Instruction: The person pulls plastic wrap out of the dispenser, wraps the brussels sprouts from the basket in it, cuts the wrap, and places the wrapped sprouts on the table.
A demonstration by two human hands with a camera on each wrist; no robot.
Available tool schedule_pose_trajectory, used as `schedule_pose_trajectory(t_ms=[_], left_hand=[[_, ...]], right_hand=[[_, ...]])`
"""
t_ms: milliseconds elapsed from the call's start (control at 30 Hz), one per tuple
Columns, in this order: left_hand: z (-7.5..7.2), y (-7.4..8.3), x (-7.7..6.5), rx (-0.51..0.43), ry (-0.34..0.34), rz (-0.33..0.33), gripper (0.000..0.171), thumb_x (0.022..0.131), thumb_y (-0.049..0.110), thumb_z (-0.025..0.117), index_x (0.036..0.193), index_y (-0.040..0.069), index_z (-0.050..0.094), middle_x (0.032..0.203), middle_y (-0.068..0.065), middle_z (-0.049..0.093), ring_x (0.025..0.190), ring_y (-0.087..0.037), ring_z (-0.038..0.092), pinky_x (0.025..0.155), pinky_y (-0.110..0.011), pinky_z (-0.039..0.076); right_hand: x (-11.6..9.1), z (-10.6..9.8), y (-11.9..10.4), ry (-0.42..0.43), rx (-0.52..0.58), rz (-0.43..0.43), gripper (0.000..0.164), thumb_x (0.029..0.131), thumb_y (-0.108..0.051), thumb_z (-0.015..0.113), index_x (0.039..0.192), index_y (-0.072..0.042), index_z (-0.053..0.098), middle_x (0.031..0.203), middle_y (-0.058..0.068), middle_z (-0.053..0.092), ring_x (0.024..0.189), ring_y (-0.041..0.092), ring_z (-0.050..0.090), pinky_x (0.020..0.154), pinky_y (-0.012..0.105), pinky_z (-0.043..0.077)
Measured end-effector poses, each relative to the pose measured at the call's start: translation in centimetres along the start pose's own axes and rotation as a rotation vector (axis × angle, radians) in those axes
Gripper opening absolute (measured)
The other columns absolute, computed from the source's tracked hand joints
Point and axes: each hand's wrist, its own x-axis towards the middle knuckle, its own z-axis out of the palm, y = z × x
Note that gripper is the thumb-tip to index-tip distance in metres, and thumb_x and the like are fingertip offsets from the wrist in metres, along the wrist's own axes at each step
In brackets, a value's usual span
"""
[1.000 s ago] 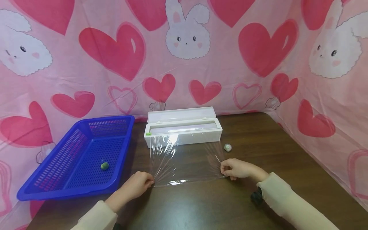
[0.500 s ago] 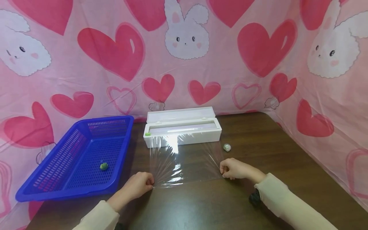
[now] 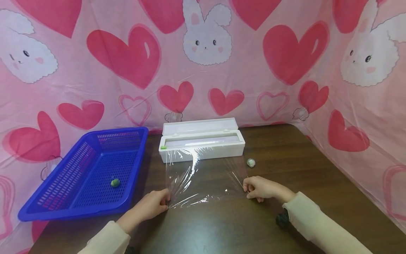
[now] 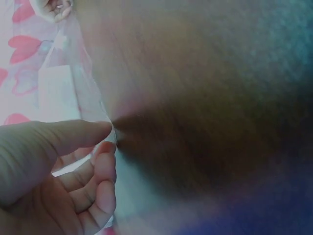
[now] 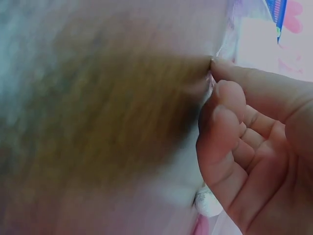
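A clear sheet of plastic wrap (image 3: pixel 203 180) stretches from the front of a white wrap dispenser box (image 3: pixel 215 152) toward me, low over the table. Its near left corner is pinched between the thumb and fingers of my left hand (image 3: pixel 153 204). My right hand (image 3: pixel 260 187) pinches the near right corner. In the left wrist view, the left thumb (image 4: pixel 78 136) meets the film's edge. The right wrist view has the right thumb (image 5: pixel 264 85) and index finger at the film. Behind the box its lid (image 3: pixel 200 126) stands raised, and a green slider (image 3: pixel 163 147) sits at the left end.
At the left stands a blue plastic basket (image 3: pixel 127 208) with one small green Brussels sprout-like ball (image 3: pixel 115 182) inside. A small whitish wrapped ball (image 3: pixel 251 162) lies right of the box on the brown wooden table (image 3: pixel 285 151). A pink heart-patterned cloth (image 3: pixel 196 77) hangs behind.
Both hands keep their hold on the film's corners and have hardly moved. The glare and creases on the wrap have shifted, and its near edge looks slightly slacker.
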Motion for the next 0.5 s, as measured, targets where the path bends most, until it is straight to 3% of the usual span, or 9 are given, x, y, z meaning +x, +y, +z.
schedule_pose_trajectory(t_ms=[200,500], left_hand=[[-0.08,0.34,0.03,-0.012,-0.035,-0.025,0.039,0.073,-0.003,0.066,0.110,0.004,0.055,0.062,0.007,0.044,0.051,-0.008,0.040,0.045,-0.026,0.035],[-0.09,0.43,0.73,0.066,-0.018,-0.127,0.043,0.073,0.003,0.068,0.114,0.003,0.055,0.058,0.005,0.042,0.050,-0.012,0.039,0.047,-0.030,0.034]], right_hand=[[0.07,-0.25,0.48,-0.003,0.033,0.007,0.017,0.083,-0.002,0.066,0.089,-0.005,0.051,0.060,0.000,0.046,0.041,0.010,0.047,0.040,0.025,0.043],[0.74,-0.76,0.88,-0.004,0.052,0.039,0.025,0.081,-0.005,0.069,0.094,-0.004,0.047,0.060,0.003,0.048,0.041,0.013,0.048,0.038,0.027,0.043]])
